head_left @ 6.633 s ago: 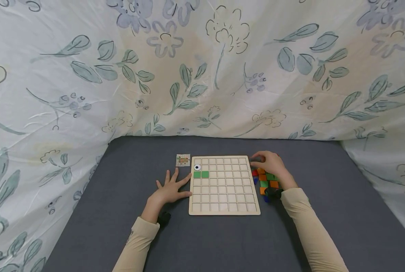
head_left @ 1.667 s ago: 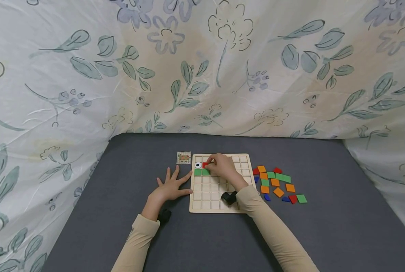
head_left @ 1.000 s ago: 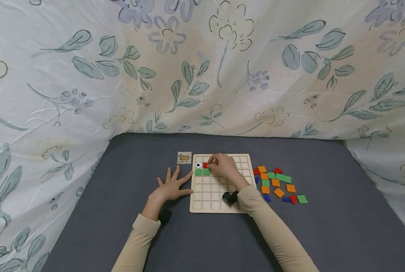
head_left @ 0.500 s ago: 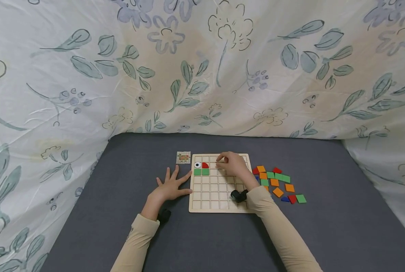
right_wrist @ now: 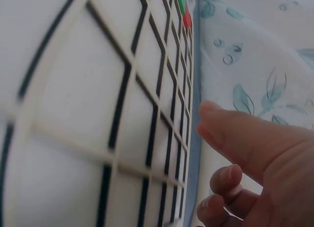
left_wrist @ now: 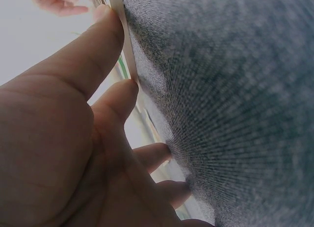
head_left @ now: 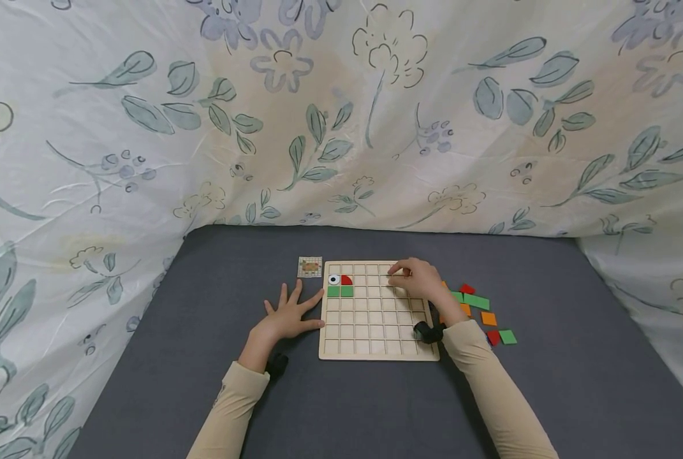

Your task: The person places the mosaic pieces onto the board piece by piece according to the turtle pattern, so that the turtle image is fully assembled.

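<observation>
A wooden grid board (head_left: 378, 338) lies on the table. In its upper left cells sit a round white tile with a black dot (head_left: 333, 280), a red rounded tile (head_left: 346, 280) and two green square tiles (head_left: 333, 291). My left hand (head_left: 285, 320) lies spread on the cloth, thumb and index finger touching the board's left edge; the left wrist view shows the fingers straight. My right hand (head_left: 420, 278) hovers over the board's upper right part, fingers loosely bent, nothing visible in them. Bare grid cells stand beside it in the right wrist view.
A small picture card (head_left: 309, 267) lies beyond the left hand. Right of the board are loose tiles, among them a green one (head_left: 507, 336), a red one (head_left: 493, 337) and an orange one (head_left: 488, 318); the right arm hides some. A flowered curtain (head_left: 341, 127) hangs behind the table.
My right hand went from the tile pile to the board, where the red tile now lies beside the white one. It has since let go and moved right. The left hand has stayed put.
</observation>
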A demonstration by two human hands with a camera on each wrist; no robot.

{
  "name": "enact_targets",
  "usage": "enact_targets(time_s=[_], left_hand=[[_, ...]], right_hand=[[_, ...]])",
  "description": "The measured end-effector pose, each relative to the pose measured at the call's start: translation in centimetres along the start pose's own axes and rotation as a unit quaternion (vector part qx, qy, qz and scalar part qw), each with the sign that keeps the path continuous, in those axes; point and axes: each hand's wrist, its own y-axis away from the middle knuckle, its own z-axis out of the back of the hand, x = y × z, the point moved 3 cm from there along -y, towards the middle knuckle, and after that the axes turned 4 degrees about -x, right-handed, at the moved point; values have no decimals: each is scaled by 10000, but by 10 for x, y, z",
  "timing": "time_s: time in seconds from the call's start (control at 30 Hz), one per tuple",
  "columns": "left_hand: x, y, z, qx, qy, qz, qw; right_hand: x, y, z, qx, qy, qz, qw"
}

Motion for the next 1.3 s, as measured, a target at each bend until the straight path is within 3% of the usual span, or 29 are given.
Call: enact_targets(time_s=[0.37, 0.9, 1.1, 1.3], left_hand=[[0, 0, -1, -42, -4, 1, 10000], [3, -3, -3, -120, -33, -109, 9999], [2, -3, -2, -112, -40, -99, 9999], [2, -2, -2, -104, -46, -89, 9999]], right_hand=[[-34, 15, 22, 231, 22, 99, 9997], [-73, 33, 38, 266, 303, -335, 9986], [-81, 38, 41, 325, 358, -412, 9980], [-80, 42, 41, 285, 376, -184, 9987]])
